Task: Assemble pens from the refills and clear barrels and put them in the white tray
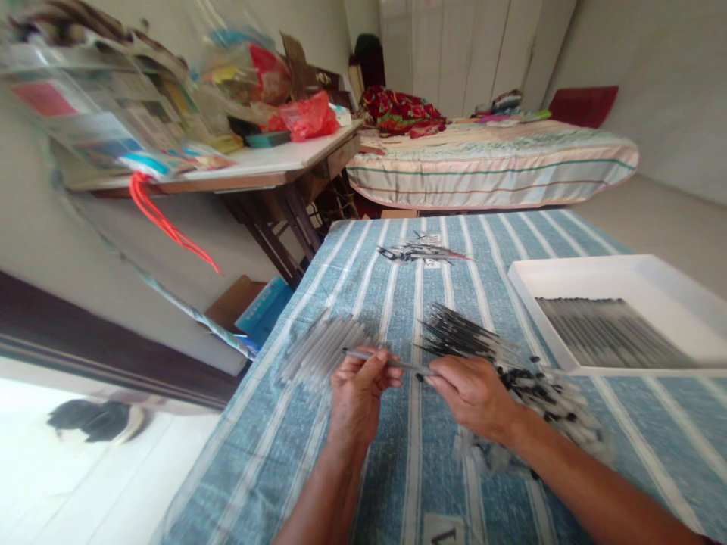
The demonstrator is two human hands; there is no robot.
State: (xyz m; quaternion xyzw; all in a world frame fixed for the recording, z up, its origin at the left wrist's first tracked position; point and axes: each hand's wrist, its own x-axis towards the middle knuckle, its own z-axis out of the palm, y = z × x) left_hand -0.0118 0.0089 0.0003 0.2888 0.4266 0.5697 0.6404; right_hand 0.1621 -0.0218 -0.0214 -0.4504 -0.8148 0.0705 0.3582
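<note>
A slim grey pen (410,366) runs level between my two hands, its dark tip poking out past the left one. My left hand (359,393) pinches it between thumb and fingers. The fingers of my right hand (471,395) close around its other end and hide it. Left of the pen lies a bundle of translucent grey pen barrels (326,348). Dark, thin pen refills (457,331) are heaped just beyond my right hand. Under and beside my right forearm spreads a pile of clear pen caps with black parts (560,412).
A white box (641,266) at the right holds a row of pens (616,333). Farther back on the striped tablecloth (406,454) lies a small heap of thin parts (420,251). A cluttered desk (250,170) stands at the left, and a bed (488,170) behind.
</note>
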